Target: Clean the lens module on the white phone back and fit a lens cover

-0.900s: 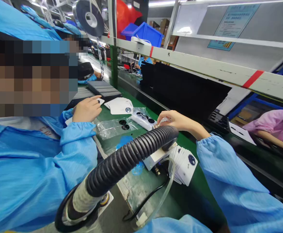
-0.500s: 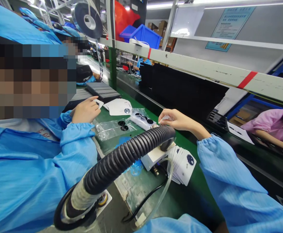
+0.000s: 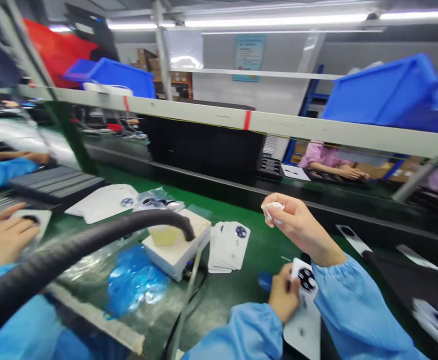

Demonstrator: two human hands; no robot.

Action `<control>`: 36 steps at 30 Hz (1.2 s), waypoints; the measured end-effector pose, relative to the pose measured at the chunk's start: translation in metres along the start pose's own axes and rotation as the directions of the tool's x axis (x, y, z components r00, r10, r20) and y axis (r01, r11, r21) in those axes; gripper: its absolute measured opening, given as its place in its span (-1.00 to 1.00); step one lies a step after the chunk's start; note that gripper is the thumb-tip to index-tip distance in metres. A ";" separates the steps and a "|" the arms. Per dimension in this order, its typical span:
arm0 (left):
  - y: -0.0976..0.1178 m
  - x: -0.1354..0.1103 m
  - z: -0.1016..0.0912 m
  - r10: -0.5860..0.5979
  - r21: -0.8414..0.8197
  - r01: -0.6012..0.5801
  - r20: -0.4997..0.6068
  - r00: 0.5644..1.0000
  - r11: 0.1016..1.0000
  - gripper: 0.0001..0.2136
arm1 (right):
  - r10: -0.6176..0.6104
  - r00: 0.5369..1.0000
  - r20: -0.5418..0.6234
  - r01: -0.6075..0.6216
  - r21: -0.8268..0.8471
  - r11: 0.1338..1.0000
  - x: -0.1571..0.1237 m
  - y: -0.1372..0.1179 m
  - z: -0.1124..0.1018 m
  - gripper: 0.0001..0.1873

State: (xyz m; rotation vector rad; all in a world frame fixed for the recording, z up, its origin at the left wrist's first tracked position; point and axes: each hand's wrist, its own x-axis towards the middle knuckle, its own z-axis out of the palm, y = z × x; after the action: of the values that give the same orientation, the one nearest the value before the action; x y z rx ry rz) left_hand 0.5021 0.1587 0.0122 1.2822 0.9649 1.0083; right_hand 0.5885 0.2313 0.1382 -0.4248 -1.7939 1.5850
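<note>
My right hand (image 3: 301, 227) is raised over the green bench (image 3: 264, 245), with its fingers pinched on a small white scrap (image 3: 271, 209). Lower down, my left hand (image 3: 282, 296) grips the edge of a white back cover (image 3: 304, 300) that has black camera holes at its top. The cover lies under my right forearm. A fanned stack of white cards (image 3: 228, 245) sits just left of both hands.
A black ribbed hose (image 3: 91, 240) arcs down to a white box (image 3: 177, 247). Crumpled blue film (image 3: 136, 280) lies beside it. At far left a co-worker's hand (image 3: 1, 237) rests on a white piece. Black trays (image 3: 54, 182) and a dark conveyor (image 3: 316, 210) lie beyond.
The view has swung right. My right hand rose from the hose end with the white scrap. My left hand has come into sight holding the white cover.
</note>
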 end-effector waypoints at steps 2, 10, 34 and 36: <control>-0.021 0.023 0.046 0.000 -0.003 0.000 -0.199 0.980 1.000 -0.67 | -0.055 0.982 -0.182 0.051 -0.028 0.998 -0.046 -0.007 -0.023 -0.85; 0.045 0.019 0.092 0.220 -0.010 -0.259 -0.491 0.843 0.966 -0.54 | -0.383 0.819 -0.427 0.150 -0.485 0.861 -0.162 -0.013 -0.064 -0.93; 0.062 -0.008 0.136 0.529 0.484 -0.240 -0.644 0.552 0.841 -0.65 | -0.713 0.689 -0.133 0.138 -0.941 0.309 -0.169 0.004 -0.045 -0.63; 0.062 -0.009 0.136 0.536 0.484 -0.253 -0.643 0.547 0.838 -0.65 | -0.706 0.696 -0.132 0.146 -0.936 0.319 -0.170 0.005 -0.045 -0.62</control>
State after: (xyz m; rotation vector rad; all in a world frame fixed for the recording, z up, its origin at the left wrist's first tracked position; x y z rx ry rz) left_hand 0.6267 0.1133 0.0812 1.4088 1.5840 1.9229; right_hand 0.7379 0.1541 0.0863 -0.6601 -1.8847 -0.0681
